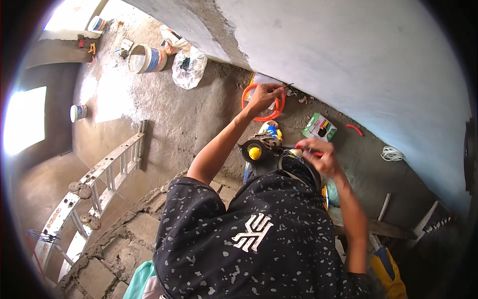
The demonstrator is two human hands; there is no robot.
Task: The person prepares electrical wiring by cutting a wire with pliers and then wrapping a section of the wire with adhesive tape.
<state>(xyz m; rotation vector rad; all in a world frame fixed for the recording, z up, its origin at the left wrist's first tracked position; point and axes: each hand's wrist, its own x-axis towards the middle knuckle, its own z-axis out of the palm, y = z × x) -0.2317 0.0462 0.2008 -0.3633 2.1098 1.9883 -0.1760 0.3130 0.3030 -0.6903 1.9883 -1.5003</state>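
Two bare hands work apart from each other in the head view, the only one we have. Our left hand (pixel 268 95) reaches farther out, above the bright orange-red coil of flexible tubing (pixel 247 91) that lies on the rough grey concrete floor (pixel 199 117). Its fingers are pinched together on a short, thin, dark wire-like strand (pixel 289 85), which pokes out past the fingertips to the right and slightly upward, toward the pale plastered wall (pixel 318 45).

Our right hand (pixel 322 157) is closer to the body, its fingers curled round a red-handled hand tool (pixel 300 146); its exact kind we cannot tell. The tool lies roughly crosswise, its red end pointing left. From these right fingers, the strand lies farther out and to the left, well apart, so the left hand is the one at it.

Beyond the right hand, near the wall, we see a white, green and red cardboard box (pixel 320 127) and, to its right, a short curved red piece of tubing (pixel 354 129).
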